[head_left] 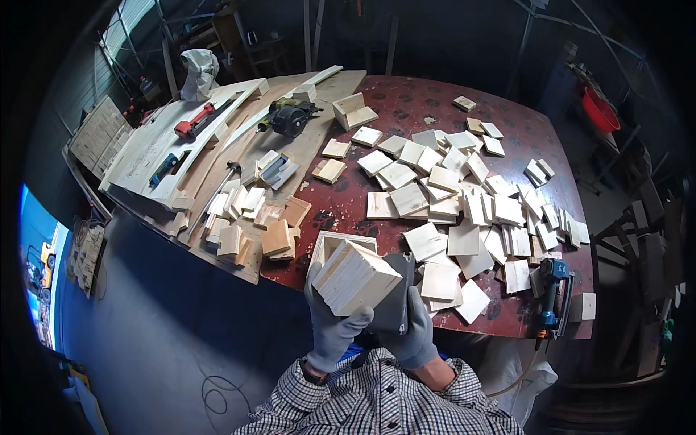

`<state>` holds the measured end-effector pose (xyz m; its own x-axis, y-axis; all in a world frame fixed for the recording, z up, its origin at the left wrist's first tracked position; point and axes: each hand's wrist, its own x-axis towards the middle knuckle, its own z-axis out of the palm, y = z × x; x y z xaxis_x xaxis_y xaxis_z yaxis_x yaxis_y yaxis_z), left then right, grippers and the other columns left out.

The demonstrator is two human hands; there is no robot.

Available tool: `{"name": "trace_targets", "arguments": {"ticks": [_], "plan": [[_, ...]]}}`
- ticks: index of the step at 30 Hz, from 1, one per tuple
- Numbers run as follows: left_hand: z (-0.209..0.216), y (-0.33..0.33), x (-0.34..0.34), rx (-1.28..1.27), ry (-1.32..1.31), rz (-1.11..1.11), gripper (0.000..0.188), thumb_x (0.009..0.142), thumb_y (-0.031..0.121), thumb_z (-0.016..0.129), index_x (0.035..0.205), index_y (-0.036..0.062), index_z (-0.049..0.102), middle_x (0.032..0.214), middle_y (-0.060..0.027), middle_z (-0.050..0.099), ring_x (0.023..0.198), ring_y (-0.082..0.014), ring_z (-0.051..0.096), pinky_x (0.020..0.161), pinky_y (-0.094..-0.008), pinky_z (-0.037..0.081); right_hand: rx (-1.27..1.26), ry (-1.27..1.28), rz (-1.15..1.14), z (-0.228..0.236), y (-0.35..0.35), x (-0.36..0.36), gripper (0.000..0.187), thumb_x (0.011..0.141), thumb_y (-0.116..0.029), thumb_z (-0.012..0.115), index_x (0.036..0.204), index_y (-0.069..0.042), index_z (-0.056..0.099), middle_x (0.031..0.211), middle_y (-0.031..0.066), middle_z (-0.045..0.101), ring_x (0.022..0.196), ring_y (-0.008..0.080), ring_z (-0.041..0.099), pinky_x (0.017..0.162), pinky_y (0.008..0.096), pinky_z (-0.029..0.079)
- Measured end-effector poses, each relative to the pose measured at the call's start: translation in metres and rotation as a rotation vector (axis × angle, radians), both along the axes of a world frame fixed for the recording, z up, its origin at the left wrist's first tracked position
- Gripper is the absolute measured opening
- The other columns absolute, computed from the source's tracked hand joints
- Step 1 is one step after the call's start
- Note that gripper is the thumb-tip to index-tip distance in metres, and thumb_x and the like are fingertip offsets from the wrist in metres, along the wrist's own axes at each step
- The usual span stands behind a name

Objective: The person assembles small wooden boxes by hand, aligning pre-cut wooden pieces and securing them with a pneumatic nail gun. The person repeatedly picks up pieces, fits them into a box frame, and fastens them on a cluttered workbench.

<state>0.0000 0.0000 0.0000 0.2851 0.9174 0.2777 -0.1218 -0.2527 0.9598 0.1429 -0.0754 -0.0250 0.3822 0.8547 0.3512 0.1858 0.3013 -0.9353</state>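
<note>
Here's the wooden stack (359, 275), held up at the near edge of the red tabletop (391, 109): one bundle looks gathered, plenty looks left. The left hand (335, 330) grips it, thumb bent against the near face, fingers curled around its left side. The right hand (415, 333) holds a dark grey panel (394, 293) just beside, fingers close together along its edge (fingertips? can't tell). Beyond, loose boards (410, 199) lie scattered, many overlapping.

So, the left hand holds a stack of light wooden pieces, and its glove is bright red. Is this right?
Not quite: the head view shows that the glove on the left hand is grey, not bright red. That hand does hold a stack of light wooden pieces.
</note>
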Motion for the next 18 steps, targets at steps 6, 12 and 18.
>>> {"name": "trace_targets", "arguments": {"ticks": [6,12,18], "plan": [[0.025,0.023,-0.031,-0.213,-0.283,-0.258,0.105,0.086,0.062,0.085,0.154,0.0003,0.034,0.142,-0.0111,0.051,0.136,-0.0180,0.050,0.117,-0.0386,0.041,-0.006,0.003,-0.072,-0.025,0.008,0.001,0.076,0.083,-0.011,0.090,0.144,0.008,0.050,0.126,0.0195,0.071,0.109,0.0301,0.073,0.092,0.0375,0.060],[0.052,0.033,-0.059,0.037,0.269,-0.289,0.110,0.081,0.023,0.089,0.167,-0.0002,0.024,0.160,-0.0188,0.041,0.147,-0.0300,0.045,0.126,-0.0449,0.033,0.069,-0.520,-0.126,-0.045,-0.011,0.031,0.088,0.082,-0.006,0.085,0.156,0.008,0.040,0.140,0.0314,0.061,0.122,0.0465,0.065,0.105,0.0486,0.054],[0.044,0.016,-0.025,0.099,0.136,-0.229,0.135,0.087,0.034,0.091,0.168,-0.0031,-0.011,0.167,-0.0261,0.025,0.157,-0.0334,0.031,0.128,-0.0478,0.030,0.012,-0.269,0.060,-0.003,-0.009,0.029,0.075,0.107,-0.027,0.057,0.165,0.007,0.025,0.165,0.0271,0.037,0.152,0.0379,0.041,0.125,0.0436,0.033]]}}
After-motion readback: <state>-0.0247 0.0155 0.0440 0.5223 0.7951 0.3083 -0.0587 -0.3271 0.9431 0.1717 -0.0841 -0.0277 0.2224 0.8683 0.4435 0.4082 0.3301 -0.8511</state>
